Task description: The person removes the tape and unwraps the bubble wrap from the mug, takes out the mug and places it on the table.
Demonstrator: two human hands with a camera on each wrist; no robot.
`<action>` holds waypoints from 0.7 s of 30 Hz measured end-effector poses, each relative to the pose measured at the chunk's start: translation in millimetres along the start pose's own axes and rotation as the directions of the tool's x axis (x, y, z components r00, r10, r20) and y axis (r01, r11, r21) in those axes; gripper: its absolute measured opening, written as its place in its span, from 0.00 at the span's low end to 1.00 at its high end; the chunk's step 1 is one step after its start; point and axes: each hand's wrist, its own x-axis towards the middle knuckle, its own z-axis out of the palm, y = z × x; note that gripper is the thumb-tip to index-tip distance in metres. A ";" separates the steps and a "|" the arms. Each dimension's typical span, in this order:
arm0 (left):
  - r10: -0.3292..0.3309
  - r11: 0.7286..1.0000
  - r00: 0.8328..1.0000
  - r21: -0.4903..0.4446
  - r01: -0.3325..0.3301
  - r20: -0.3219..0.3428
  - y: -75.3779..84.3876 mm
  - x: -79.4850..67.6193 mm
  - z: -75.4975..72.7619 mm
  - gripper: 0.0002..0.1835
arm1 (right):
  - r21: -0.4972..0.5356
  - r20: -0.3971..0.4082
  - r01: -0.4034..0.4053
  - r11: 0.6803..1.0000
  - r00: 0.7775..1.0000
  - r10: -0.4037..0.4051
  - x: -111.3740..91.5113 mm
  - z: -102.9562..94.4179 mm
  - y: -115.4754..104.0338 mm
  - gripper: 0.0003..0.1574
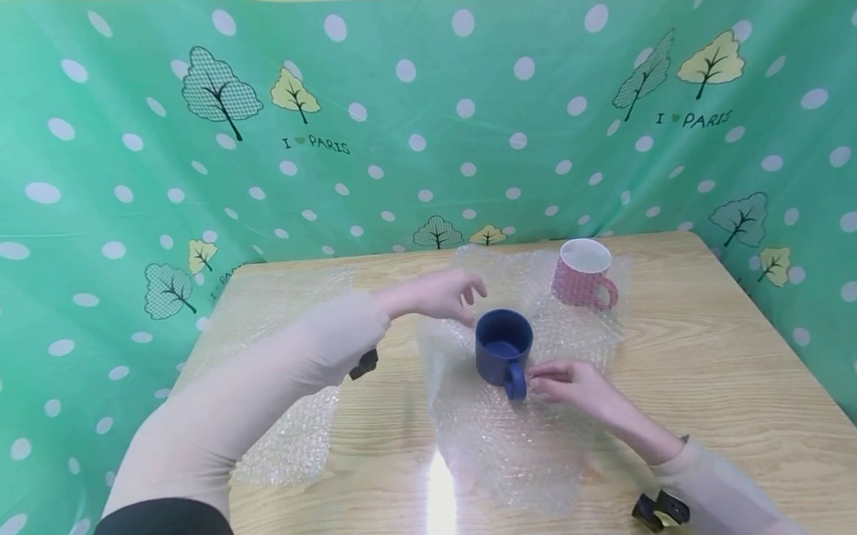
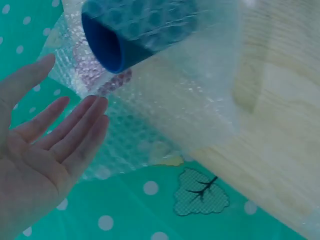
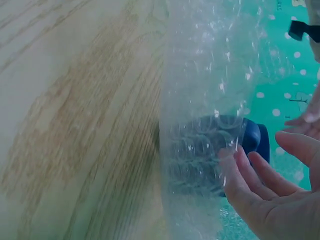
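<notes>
A dark blue mug (image 1: 504, 347) stands upright, its handle facing me, on a sheet of bubble wrap (image 1: 506, 461). My left hand (image 1: 444, 296) hovers at the mug's far left side, its fingers spread and holding nothing in the left wrist view. Beside the handle is my right hand (image 1: 570, 384), thumb apart from the fingers. In the right wrist view its fingertips (image 3: 227, 157) are right at the bubble wrap (image 3: 200, 90), which covers much of the mug (image 3: 257, 142). Bubble wrap also overlaps the mug (image 2: 107, 47) in the left wrist view.
A pink mug (image 1: 578, 282) with a white inside stands behind and to the right, at the wrap's far corner. Another bubble wrap sheet (image 1: 293, 449) lies on the left of the wooden table (image 1: 379, 466). A green dotted cloth (image 1: 389, 143) hangs behind.
</notes>
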 end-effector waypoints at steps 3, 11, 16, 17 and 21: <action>0.001 0.999 0.998 0.039 -0.003 0.062 10.7 10.0 -5.2 0.29 | 0.013 -0.006 -0.024 1.000 1.000 0.024 1.9 1.0 1.4 0.24; -0.033 0.995 0.974 0.095 0.012 0.225 9.1 35.2 5.2 0.41 | 0.018 0.016 -0.057 0.998 0.998 0.057 5.2 6.5 3.7 0.26; -0.029 0.991 0.965 0.133 -0.006 0.260 1.3 43.1 19.8 0.46 | 0.030 0.019 -0.094 0.995 0.995 0.093 6.2 10.4 5.3 0.28; -0.021 0.991 0.967 0.136 -0.015 0.256 0.3 44.0 21.7 0.46 | 0.040 0.026 -0.097 0.994 0.995 0.096 6.5 10.8 5.8 0.28; -0.012 0.987 0.973 0.162 -0.026 0.231 -2.4 46.3 26.3 0.47 | 0.076 0.051 -0.100 0.992 0.994 0.096 8.5 11.6 8.4 0.29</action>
